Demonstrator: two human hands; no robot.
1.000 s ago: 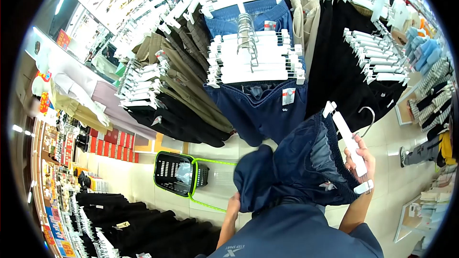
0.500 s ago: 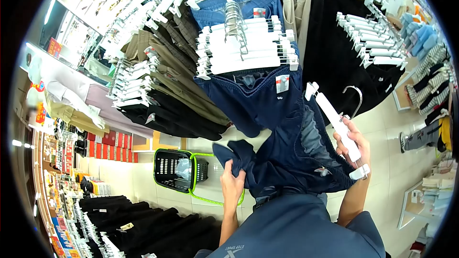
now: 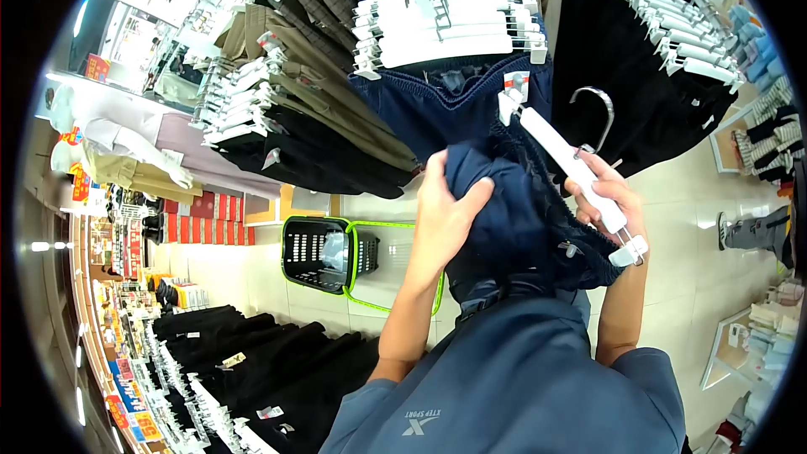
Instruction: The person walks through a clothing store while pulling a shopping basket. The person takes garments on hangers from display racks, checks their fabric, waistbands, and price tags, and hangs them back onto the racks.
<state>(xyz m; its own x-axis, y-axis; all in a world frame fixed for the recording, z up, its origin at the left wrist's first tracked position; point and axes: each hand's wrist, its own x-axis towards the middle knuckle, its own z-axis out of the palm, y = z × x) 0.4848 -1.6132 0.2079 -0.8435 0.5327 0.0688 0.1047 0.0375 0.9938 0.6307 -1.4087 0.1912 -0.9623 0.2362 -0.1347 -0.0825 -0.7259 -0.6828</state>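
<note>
Dark navy elastic-waist trousers [image 3: 525, 219] hang from a white clip hanger [image 3: 559, 155] in front of my body. My right hand [image 3: 611, 197] is closed round the hanger's bar, with its metal hook pointing up and away. Bunched navy leg fabric is gripped in my left hand [image 3: 450, 206], thumb on top, near the waistband. The far end of the hanger reaches towards the rack, where similar navy trousers [image 3: 403, 113] hang from stacked white hangers [image 3: 450, 29]. Folds hide part of the trouser legs.
A black shopping basket [image 3: 317, 254] with a green handle stands on the tiled floor to the left. Olive and black trousers [image 3: 319, 118] hang left of centre, black ones [image 3: 614, 42] at right. More black garments [image 3: 261, 361] hang at lower left. Another person's leg [image 3: 754, 229] shows far right.
My left hand has lifted the trouser leg up and forward, towards the waistband. The hanger in my right hand has shifted slightly up and away, and the view has moved a little.
</note>
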